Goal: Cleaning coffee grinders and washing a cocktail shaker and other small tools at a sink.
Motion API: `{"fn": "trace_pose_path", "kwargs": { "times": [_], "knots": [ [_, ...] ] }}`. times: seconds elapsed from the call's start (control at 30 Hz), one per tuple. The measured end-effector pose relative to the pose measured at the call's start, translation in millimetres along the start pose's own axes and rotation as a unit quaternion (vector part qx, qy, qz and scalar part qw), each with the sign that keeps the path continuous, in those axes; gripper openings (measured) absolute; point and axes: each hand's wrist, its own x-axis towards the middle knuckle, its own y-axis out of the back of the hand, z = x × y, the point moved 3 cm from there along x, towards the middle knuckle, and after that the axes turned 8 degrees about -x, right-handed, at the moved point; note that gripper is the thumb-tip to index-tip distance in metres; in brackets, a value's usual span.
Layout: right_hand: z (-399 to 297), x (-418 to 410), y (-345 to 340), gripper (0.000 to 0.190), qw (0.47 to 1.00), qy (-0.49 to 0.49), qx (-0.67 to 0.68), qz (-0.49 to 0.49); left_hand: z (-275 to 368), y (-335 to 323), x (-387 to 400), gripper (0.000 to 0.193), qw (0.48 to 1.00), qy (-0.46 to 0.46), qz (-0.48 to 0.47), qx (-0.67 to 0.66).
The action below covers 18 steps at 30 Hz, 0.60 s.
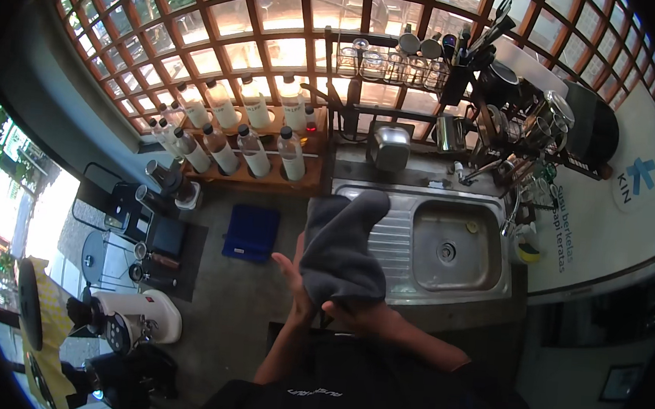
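Note:
A dark grey cloth (342, 251) is held up in front of me, over the counter and the left edge of the steel sink's drainboard (394, 232). My right hand (362, 318) grips its lower end, with the thumb showing below the fabric. My left hand (296, 288) supports the cloth's left side. One of its digits sticks out to the left, and the others are partly hidden behind the fabric. A folded dark blue cloth (251, 232) lies on the counter to the left.
The sink basin (454, 264) contains a small yellowish piece (472, 227). Capped bottles (254, 151) stand in a wooden rack (249, 183) at the back. Left are portafilters (154, 276) and a white coffee grinder (143, 314). A loaded dish rack (536, 145) stands back right, beside a pitcher (451, 133).

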Motion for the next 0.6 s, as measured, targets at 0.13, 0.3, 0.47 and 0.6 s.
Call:
{"fn": "trace_pose_path", "kwargs": {
  "times": [0.13, 0.3, 0.47, 0.6],
  "knots": [
    [11, -15, -4, 0.059, 1.000, 0.014, -0.002, -0.013, 7, -20, -1, 0.100, 0.999, 0.010, 0.001, -0.046],
    [23, -27, 14, 0.056, 0.998, -0.024, 0.044, 0.028, 3, -12, 0, 0.058, 0.995, -0.045, 0.042, 0.076],
    [30, -23, 42, 0.067, 0.973, -0.129, 0.187, -0.035, -6, -24, -12, 0.075, 0.943, 0.000, -0.143, 0.301],
    [15, -9, 48, 0.073, 0.981, -0.124, 0.141, -0.044, 1, -26, -3, 0.065, 0.949, 0.025, -0.147, 0.277]
  ]
}}
